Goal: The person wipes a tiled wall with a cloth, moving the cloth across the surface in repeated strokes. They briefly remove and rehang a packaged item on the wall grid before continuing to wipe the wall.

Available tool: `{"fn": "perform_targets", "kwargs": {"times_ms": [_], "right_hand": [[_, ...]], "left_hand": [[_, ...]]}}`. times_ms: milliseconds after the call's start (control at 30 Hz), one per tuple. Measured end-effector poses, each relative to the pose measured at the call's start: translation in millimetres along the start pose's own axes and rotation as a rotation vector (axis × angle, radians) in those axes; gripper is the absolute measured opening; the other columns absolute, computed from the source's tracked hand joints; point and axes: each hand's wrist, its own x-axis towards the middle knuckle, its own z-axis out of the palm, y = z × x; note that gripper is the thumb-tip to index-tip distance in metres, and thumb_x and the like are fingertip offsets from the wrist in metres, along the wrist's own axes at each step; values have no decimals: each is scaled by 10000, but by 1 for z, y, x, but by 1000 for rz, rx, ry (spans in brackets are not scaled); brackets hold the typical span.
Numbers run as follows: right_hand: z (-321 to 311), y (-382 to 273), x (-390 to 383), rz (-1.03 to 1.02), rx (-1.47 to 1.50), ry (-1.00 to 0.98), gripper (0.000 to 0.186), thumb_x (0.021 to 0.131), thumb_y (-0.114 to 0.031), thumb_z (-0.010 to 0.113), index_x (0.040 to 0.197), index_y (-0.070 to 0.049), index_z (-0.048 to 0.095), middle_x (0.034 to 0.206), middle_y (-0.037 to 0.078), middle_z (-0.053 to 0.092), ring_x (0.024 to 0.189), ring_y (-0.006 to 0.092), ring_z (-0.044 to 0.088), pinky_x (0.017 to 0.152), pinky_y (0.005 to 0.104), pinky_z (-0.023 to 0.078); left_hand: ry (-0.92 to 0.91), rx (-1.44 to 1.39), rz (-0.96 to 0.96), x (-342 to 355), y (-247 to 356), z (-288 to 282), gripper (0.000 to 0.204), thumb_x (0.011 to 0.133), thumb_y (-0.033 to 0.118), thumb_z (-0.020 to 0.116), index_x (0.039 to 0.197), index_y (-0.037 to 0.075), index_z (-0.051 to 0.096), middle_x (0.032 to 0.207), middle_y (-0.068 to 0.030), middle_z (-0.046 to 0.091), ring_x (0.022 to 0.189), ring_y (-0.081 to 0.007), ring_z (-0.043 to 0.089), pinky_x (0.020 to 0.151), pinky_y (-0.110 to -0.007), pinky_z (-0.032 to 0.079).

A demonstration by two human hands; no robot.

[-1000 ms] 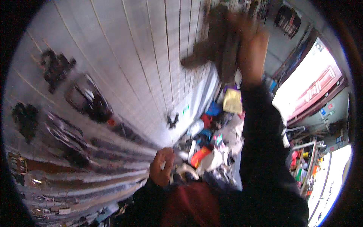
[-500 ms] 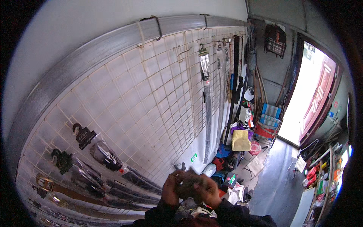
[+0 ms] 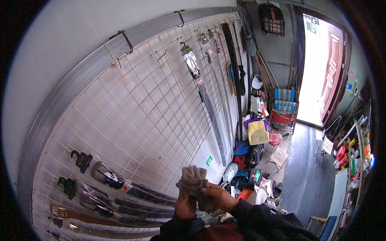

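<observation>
Nearest, at the lower edge: two dark-sleeved forearms rise into view. The left hand (image 3: 185, 205) and right hand (image 3: 217, 197) both close around one grey-brown bundle of soft fabric (image 3: 192, 178), bunched at the top, held up in front of the wall just above the wrists. Fingers of both hands wrap it firmly; the exact kind of item cannot be told.

Behind the hands: one white wire-grid wall panel (image 3: 140, 116), topped by a grey metal rail (image 3: 80, 76). Lower left of the grid: a row of belts (image 3: 104, 203) lying nearly level in clear sleeves, at least five, with two black clip hangers (image 3: 81, 159) above them. Upper grid: several long wrapped belts (image 3: 209, 108) hanging straight down from hooks.

Farther along the wall's foot: a heap of bags and goods on a grey floor, including one yellow cushion (image 3: 257, 132) and one striped folding chair (image 3: 283, 106).

Farthest: one open red door (image 3: 331, 80), daylight beyond. Right edge: a cluttered shelf (image 3: 354, 152) of small coloured items.
</observation>
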Motion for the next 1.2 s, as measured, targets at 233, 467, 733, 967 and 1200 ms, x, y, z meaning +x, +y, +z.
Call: {"fn": "perform_targets", "kwargs": {"times_ms": [233, 467, 733, 967, 1200], "right_hand": [[8, 28, 9, -505, -502, 45, 671, 901, -37, 707, 1486, -35, 379, 1411, 100, 547, 1319, 220, 511, 1147, 366, 348], [21, 31, 4, -586, -484, 218, 467, 960, -141, 664, 1371, 11, 503, 1271, 109, 612, 1212, 185, 550, 1037, 340, 435], [22, 18, 1, -622, -683, 537, 277, 964, -166, 654, 1161, 26, 626, 1008, 82, 710, 911, 141, 633, 809, 312, 524], [16, 35, 3, -550, -743, 491, 283, 941, -56, 639, 1212, 18, 603, 1130, 95, 709, 1019, 156, 638, 899, 315, 511], [1, 60, 8, -517, -339, 308, 427, 920, -16, 648, 1330, -7, 527, 1256, 72, 651, 1162, 164, 599, 1005, 331, 477]], "left_hand": [[1, 60, -27, 2, -6, 6, 679, 1063, 484, 394, 1568, 64, 225, 1521, -156, 395, 1371, -301, 440, 1144, -443, 360], [13, 41, -91, -3, -17, -4, 655, 1070, 456, 391, 1554, 36, 262, 1490, -170, 426, 1348, -283, 447, 1116, -407, 375], [39, 1071, 527, -23, 6, 5, 419, 968, 162, 589, 1354, 21, 509, 1365, -196, 505, 1244, -295, 522, 991, -422, 439], [50, 1017, 449, -20, 10, 4, 144, 930, 151, 674, 1002, 27, 662, 844, -148, 690, 730, -300, 695, 675, -398, 529], [75, 1032, 384, -18, 5, -17, 151, 965, 202, 636, 955, 53, 656, 829, -147, 686, 764, -333, 698, 684, -414, 529]]}}
